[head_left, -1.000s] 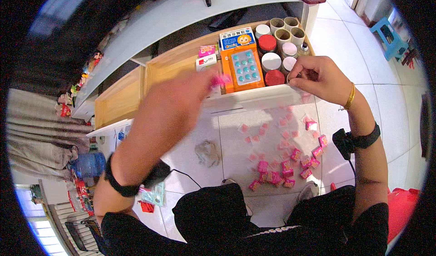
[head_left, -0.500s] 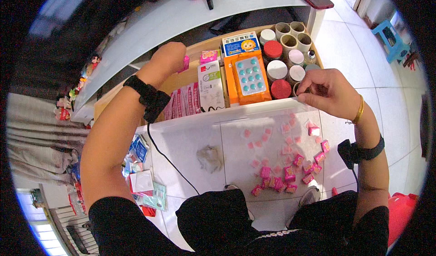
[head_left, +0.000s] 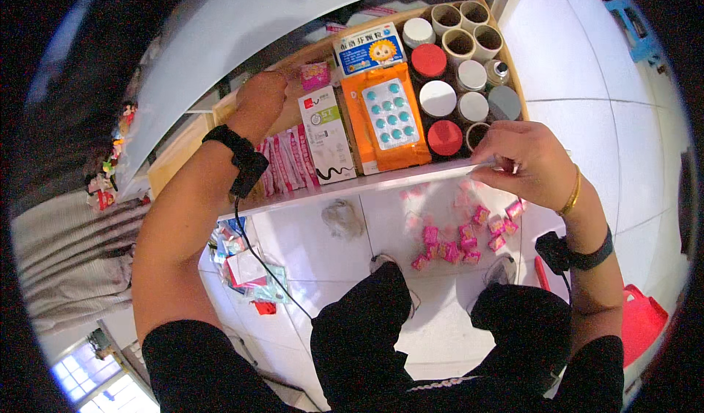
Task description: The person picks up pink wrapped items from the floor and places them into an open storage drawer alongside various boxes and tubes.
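A wooden drawer [head_left: 315, 186] with a white front is pulled out from under a white desk. My left hand [head_left: 262, 99] is inside its left part, fingers curled inward; what they hold, if anything, is hidden. Beside it lie a small pink packet [head_left: 315, 76], upright pink-and-white sachets [head_left: 287, 160] and a white-and-green box [head_left: 327, 136]. My right hand [head_left: 522, 162] grips the drawer's front edge near the right corner, fingers bent over the rim. Between the hands are an orange pack [head_left: 361, 109], a blister strip with teal pills [head_left: 394, 115] and a blue-and-white medicine box [head_left: 369, 49].
Red-capped [head_left: 444, 137] and white-capped jars [head_left: 438, 98] stand with open cardboard tubes [head_left: 460, 43] at the drawer's right. Pink packets [head_left: 449, 250] and a grey tuft [head_left: 342, 219] lie on the floor below. At left are assorted packets [head_left: 248, 268]; a red container [head_left: 644, 323] is at right.
My view has shifted, and the drawer appears higher and further left. The pink packet seen at my left fingers is no longer visible there. My right hand stays at the drawer's front edge.
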`<control>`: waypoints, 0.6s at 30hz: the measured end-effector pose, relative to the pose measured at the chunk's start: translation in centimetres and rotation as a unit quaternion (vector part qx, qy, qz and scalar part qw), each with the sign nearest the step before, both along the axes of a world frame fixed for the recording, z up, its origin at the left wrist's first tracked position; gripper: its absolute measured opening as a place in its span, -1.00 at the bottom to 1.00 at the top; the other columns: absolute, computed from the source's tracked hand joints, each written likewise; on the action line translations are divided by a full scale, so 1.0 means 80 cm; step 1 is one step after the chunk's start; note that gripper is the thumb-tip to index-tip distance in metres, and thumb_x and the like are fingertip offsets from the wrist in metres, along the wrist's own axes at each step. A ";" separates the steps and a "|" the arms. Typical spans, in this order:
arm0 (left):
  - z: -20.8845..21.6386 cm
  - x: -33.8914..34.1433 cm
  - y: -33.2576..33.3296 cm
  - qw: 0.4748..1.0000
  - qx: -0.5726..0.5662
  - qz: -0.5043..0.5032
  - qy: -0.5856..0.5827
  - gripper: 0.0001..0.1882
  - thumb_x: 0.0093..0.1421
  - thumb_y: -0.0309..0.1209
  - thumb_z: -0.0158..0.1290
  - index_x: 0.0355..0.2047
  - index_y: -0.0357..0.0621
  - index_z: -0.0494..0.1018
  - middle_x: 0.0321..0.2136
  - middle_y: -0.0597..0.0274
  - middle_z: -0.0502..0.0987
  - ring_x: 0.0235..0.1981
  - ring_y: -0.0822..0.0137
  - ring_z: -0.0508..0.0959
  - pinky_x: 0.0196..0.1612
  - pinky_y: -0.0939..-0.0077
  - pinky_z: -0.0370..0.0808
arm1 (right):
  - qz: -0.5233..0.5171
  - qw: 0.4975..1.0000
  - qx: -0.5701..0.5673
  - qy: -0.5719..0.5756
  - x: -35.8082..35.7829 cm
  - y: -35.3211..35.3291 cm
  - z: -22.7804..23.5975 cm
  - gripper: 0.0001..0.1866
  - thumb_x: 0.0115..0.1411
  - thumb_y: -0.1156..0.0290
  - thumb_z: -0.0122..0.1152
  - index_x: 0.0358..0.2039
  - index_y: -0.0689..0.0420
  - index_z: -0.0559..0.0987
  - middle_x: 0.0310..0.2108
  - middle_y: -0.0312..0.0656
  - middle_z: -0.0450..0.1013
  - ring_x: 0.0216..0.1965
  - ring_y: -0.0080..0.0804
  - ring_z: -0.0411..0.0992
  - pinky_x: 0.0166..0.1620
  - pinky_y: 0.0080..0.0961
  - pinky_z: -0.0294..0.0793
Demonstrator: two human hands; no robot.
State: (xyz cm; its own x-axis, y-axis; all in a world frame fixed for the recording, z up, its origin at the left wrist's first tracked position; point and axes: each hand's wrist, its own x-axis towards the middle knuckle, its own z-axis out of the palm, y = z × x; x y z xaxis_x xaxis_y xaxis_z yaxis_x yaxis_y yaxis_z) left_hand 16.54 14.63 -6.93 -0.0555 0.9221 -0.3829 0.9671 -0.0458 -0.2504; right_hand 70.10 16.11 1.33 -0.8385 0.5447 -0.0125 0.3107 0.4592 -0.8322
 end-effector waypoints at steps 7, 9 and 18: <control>-0.027 0.014 0.008 0.998 0.015 0.022 -0.053 -0.69 0.40 -0.25 0.32 -0.16 -0.29 0.84 -0.16 -0.31 0.83 -0.05 -0.28 0.86 0.01 -0.12 0.81 | 0.019 0.997 0.073 0.026 0.000 0.012 -0.003 -0.76 0.24 0.41 0.65 -0.21 0.09 0.68 -0.30 -0.14 0.54 -0.27 0.04 0.63 -0.19 -0.01 0.66; -0.023 0.024 0.008 0.995 0.030 0.053 -0.079 -0.66 0.40 -0.23 0.34 -0.14 -0.33 0.83 -0.13 -0.35 0.83 -0.04 -0.32 0.85 0.04 -0.15 0.80 | 0.026 0.994 0.104 0.031 0.000 0.016 -0.002 -0.76 0.25 0.38 0.65 -0.21 0.07 0.67 -0.31 -0.15 0.52 -0.28 0.03 0.62 -0.22 0.01 0.64; -0.055 -0.006 -0.020 0.953 0.074 0.216 -0.198 -0.59 0.48 -0.20 0.34 -0.01 -0.40 0.79 0.04 -0.49 0.79 0.12 -0.39 0.80 0.15 -0.24 0.76 | 0.019 0.997 0.078 -0.003 -0.006 0.021 0.003 -0.76 0.32 0.34 0.63 -0.23 0.07 0.65 -0.30 -0.15 0.55 -0.26 0.03 0.64 -0.22 0.02 0.65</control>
